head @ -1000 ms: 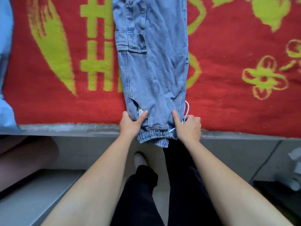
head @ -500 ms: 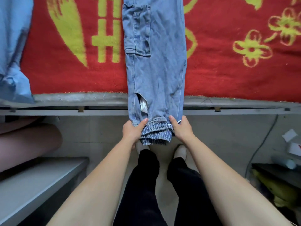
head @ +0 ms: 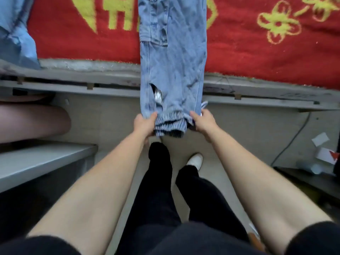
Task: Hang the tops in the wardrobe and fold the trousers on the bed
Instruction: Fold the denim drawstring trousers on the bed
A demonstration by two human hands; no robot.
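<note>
Light blue denim trousers [head: 174, 57] lie lengthwise on the bed's red blanket [head: 257, 57], legs stacked, and hang over the bed edge toward me. The elastic cuffs [head: 170, 126] are past the edge, above the floor. My left hand [head: 144, 125] grips the cuffs' left side, thumb on top. My right hand [head: 203, 122] grips their right side, with a white drawstring by its fingers. A light blue garment [head: 16, 32] lies on the bed at the far left.
The grey bed frame [head: 92, 78] runs across the view. A grey bench or low bed [head: 36, 161] stands at the left, with someone's bare leg [head: 31, 122] above it. A cable [head: 292, 140], papers and a dark shelf are on the right. My legs stand on the tiled floor.
Both hands have pulled the trouser cuffs back off the bed edge toward me, and I have stepped back, so more floor and bed frame show.
</note>
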